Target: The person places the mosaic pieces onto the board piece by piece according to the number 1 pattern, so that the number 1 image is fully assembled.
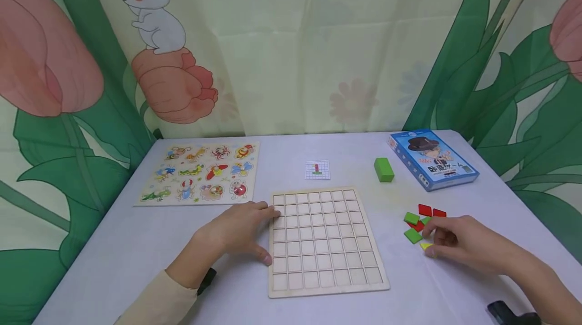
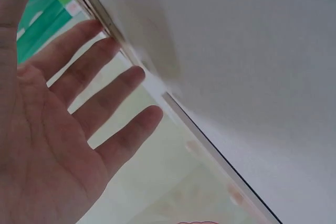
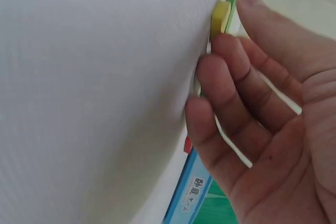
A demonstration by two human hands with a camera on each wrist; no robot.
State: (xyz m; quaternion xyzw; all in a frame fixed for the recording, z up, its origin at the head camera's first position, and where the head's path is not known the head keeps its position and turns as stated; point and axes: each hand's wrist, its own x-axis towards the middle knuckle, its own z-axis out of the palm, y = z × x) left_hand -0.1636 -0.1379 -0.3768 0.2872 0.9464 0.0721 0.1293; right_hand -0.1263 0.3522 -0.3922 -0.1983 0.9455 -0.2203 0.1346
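Note:
My left hand point(image 1: 243, 229) rests at the left edge of a wooden grid board point(image 1: 325, 244). Its fingers are spread, with index finger and thumb touching the board's side; the left wrist view shows the fingers point(image 2: 105, 98) fairly straight. To the board's right, my right hand point(image 1: 468, 244) reaches down at a small pile of tiles. Its fingers bend loosely around a yellow tile point(image 1: 426, 246), with thumb and index finger apart in the right wrist view, where the yellow tile point(image 3: 220, 18) lies just beyond them. Green tiles point(image 1: 413, 236) and red tiles point(image 1: 425, 210) lie close by, some partly hidden by the hand.
Behind the board lies a small pattern card point(image 1: 317, 170) with a red and green figure. A green block point(image 1: 384, 170) stands right of it, near a blue game box point(image 1: 432, 159). An insect picture board point(image 1: 200, 173) lies at the back left. A printed curtain point(image 1: 282, 62) hangs behind the table.

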